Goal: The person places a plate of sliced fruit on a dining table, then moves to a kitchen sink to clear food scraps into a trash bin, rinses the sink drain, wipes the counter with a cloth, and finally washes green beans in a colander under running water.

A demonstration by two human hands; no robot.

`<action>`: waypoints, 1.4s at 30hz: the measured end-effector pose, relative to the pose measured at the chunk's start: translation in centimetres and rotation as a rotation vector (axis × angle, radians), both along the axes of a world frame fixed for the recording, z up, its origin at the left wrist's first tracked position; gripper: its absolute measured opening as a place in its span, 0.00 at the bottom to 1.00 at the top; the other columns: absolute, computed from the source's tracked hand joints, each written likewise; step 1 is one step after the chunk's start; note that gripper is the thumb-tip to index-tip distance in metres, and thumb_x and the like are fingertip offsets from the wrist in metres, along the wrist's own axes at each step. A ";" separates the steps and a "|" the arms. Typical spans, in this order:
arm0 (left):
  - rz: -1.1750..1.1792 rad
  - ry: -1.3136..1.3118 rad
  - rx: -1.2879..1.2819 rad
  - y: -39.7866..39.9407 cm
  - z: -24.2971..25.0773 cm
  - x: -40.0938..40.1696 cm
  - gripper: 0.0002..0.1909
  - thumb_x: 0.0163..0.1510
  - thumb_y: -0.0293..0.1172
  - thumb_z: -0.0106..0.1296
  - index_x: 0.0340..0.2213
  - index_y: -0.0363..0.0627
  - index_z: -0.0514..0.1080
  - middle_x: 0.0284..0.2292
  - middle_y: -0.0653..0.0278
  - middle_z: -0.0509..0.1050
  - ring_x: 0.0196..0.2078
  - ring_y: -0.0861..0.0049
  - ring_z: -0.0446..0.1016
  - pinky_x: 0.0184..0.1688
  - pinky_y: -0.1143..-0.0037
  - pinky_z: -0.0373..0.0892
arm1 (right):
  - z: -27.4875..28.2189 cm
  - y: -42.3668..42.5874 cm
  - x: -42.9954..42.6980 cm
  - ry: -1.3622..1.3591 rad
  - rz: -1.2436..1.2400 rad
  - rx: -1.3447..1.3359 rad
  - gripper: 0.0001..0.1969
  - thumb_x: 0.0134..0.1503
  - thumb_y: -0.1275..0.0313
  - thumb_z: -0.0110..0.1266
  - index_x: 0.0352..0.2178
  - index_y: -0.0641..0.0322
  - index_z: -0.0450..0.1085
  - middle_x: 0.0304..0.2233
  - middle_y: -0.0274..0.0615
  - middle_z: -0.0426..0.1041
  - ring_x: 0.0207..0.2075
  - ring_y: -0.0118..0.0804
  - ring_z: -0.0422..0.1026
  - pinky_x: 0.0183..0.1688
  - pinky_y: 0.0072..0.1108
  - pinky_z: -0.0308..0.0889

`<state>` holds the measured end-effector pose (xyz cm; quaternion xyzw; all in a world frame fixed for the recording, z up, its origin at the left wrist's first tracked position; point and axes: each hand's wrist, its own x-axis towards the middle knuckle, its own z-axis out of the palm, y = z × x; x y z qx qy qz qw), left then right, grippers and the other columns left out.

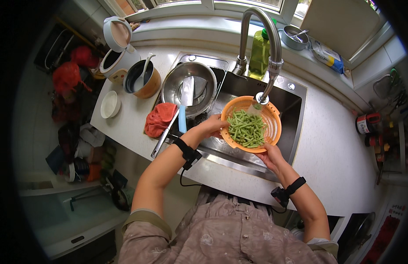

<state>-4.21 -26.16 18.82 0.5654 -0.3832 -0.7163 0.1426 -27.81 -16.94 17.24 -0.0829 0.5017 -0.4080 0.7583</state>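
Note:
An orange plastic colander hangs tilted over the stainless steel sink, gripped at its rim by both my hands. My left hand holds its left side, thumb over the edge. At the near right of the rim is my right hand, its fingers partly hidden beneath. Cut green beans lie heaped toward the colander's left and near side. Water streams from the faucet head onto the far part of the colander, beside the beans.
Left of the basin, a metal bowl holds a cleaver with a blue handle. A red cloth lies nearby. A brown pot, a white bowl and an open rice cooker stand farther left. A green detergent bottle stands behind the faucet.

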 end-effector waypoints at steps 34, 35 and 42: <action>0.849 0.293 -0.287 -2.0 1.0 16.5 0.21 0.45 0.15 0.38 0.43 0.37 0.54 0.40 0.53 0.62 0.39 0.64 0.68 0.38 0.69 0.71 | 3.9 -7.4 -0.3 0.703 0.028 -0.582 0.24 0.45 0.76 0.50 0.47 0.61 0.56 0.45 0.43 0.59 0.34 0.27 0.66 0.31 0.18 0.66; 0.879 0.344 -0.262 -2.2 0.6 16.7 0.20 0.45 0.15 0.39 0.43 0.36 0.56 0.39 0.55 0.64 0.38 0.66 0.69 0.37 0.71 0.71 | 3.7 -7.1 -0.2 0.704 0.030 -0.582 0.24 0.45 0.76 0.50 0.47 0.61 0.56 0.45 0.43 0.59 0.34 0.27 0.66 0.31 0.18 0.66; 0.736 0.218 -0.353 -3.1 0.6 16.5 0.17 0.52 0.27 0.41 0.43 0.40 0.57 0.39 0.57 0.66 0.41 0.70 0.68 0.38 0.71 0.70 | 3.4 -5.7 0.7 0.680 0.101 -0.516 0.24 0.45 0.77 0.49 0.46 0.63 0.55 0.45 0.42 0.60 0.34 0.27 0.66 0.31 0.19 0.68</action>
